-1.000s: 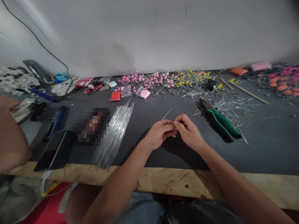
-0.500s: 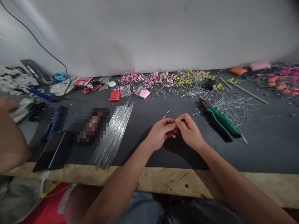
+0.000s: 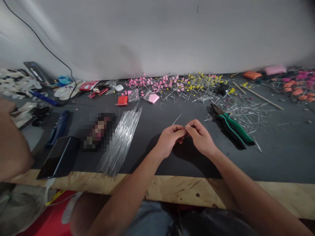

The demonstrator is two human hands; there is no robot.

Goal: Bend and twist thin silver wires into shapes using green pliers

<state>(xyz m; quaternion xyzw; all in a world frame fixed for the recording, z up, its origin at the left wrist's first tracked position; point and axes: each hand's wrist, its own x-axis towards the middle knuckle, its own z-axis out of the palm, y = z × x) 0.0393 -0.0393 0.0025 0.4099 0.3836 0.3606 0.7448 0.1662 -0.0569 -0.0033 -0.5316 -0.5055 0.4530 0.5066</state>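
My left hand (image 3: 170, 139) is closed, its thumb and fingers pinched together. A thin silvery wire (image 3: 177, 119) sticks out past its knuckles. Fingertip to fingertip with it, my right hand (image 3: 199, 137) pinches what looks like the bent end of the same wire; the fingers cover most of it. Both hands are just above the dark tabletop. Pliers with green and black handles (image 3: 233, 128) lie right of my right hand, beside a scatter of cut wires (image 3: 248, 114). A bundle of long straight wires (image 3: 123, 139) lies left of my left hand.
Along the wall lie wires with pink tips (image 3: 157, 82) and yellow tips (image 3: 204, 81). Small packets (image 3: 122, 100) sit before them. A phone (image 3: 57, 159), a blue tool (image 3: 57, 129) and another person's arm (image 3: 14, 141) are at left. Orange-tipped pieces (image 3: 295, 88) lie far right.
The view has shifted very slightly. My left hand's lower fingers have curled in a little; both hands stay pinched together in the same place.
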